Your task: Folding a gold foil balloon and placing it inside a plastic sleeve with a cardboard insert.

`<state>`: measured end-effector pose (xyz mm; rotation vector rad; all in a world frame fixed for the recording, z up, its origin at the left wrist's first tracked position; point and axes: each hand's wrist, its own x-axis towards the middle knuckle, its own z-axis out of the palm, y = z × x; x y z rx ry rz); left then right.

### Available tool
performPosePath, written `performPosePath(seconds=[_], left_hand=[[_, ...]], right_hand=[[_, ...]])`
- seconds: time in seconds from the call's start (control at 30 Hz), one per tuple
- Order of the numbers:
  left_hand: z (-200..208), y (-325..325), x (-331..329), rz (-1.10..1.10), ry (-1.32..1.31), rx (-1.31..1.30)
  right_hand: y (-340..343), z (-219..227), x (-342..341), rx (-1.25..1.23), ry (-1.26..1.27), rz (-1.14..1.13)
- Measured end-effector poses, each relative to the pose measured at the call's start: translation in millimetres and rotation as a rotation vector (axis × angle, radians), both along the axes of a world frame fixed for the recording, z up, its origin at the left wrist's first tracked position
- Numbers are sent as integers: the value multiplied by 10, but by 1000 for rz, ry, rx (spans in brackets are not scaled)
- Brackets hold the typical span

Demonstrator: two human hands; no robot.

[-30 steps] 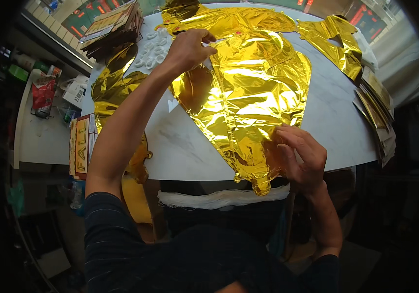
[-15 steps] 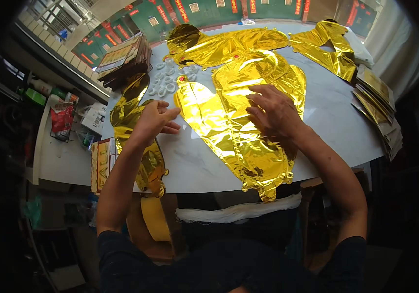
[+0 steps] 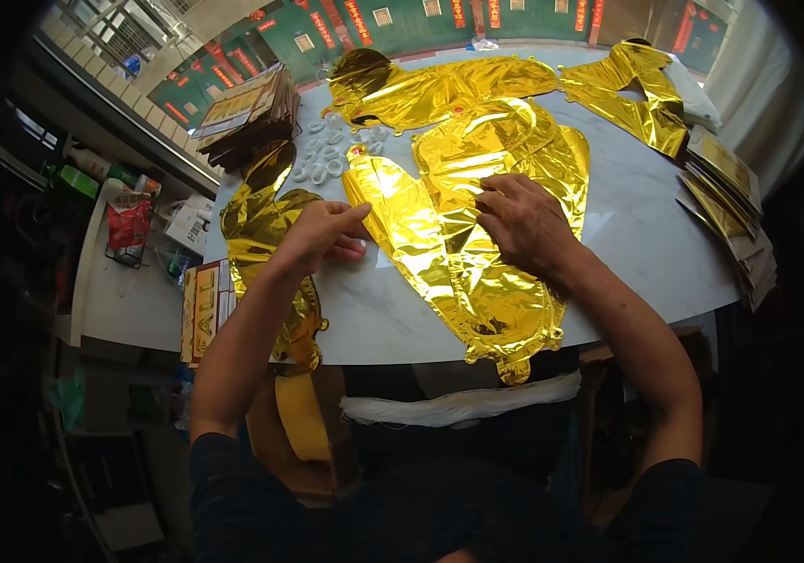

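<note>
The gold foil piece [image 3: 472, 272] lies flat on the marbled table [image 3: 655, 258], its tabbed end over the near edge. The right hand [image 3: 530, 222] rests on it, fingers bent; whether it grips foil cannot be determined. The left hand [image 3: 324, 235], loosely curled, is at the foil's left edge; a pinch cannot be confirmed. Print is visible on the card stack [image 3: 250, 114], near-left cards [image 3: 203, 310], red pouch [image 3: 127, 220] and distant red strips [image 3: 358, 21].
</note>
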<state>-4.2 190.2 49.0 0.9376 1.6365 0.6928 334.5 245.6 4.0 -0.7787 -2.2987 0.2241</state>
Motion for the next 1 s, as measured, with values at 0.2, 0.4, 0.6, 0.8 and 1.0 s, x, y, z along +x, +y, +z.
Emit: performPosePath(seconds=[0.2,0.4,0.6,0.8,1.0], left_hand=[[-30,130,272,-34,65,199],[79,441,685,-101,35,276],[19,528,1168,-201,-188,311],[-185,-2,876,-278,358,918],[-277,-236,696,-597,775,1042]], right_hand=[[4,-21,17,-1,13,-3],[-3,3,12,-17,6,6],[-38,83,11,4,-17,-3],[-15,52,2,0,-11,10],[-26,82,14,-10,-21,17]])
